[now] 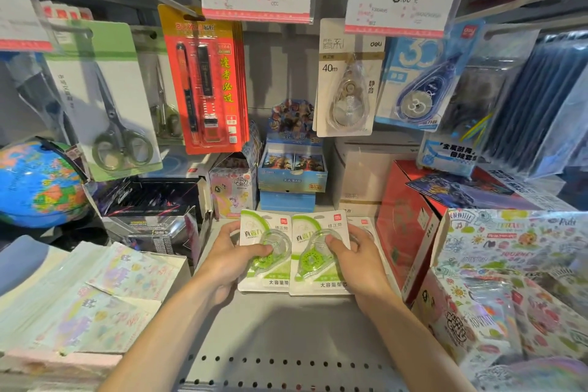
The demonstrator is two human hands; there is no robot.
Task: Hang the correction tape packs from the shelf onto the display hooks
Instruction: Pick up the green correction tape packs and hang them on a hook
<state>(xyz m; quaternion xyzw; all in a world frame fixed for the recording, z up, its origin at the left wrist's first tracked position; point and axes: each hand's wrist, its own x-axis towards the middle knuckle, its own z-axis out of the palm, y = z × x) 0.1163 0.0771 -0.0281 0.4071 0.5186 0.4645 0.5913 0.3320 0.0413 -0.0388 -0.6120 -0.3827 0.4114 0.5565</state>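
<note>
The left hand is pinching one green correction tape pack, thumb over its blister. The right hand is gripping its neighbour likewise. The hanging holes are staying clear above both grips, probably ready for the display hooks.

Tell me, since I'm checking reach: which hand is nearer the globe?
Left. The left hand grips a green pack right of the globe; the right hand sits farther right on another pack.
</note>
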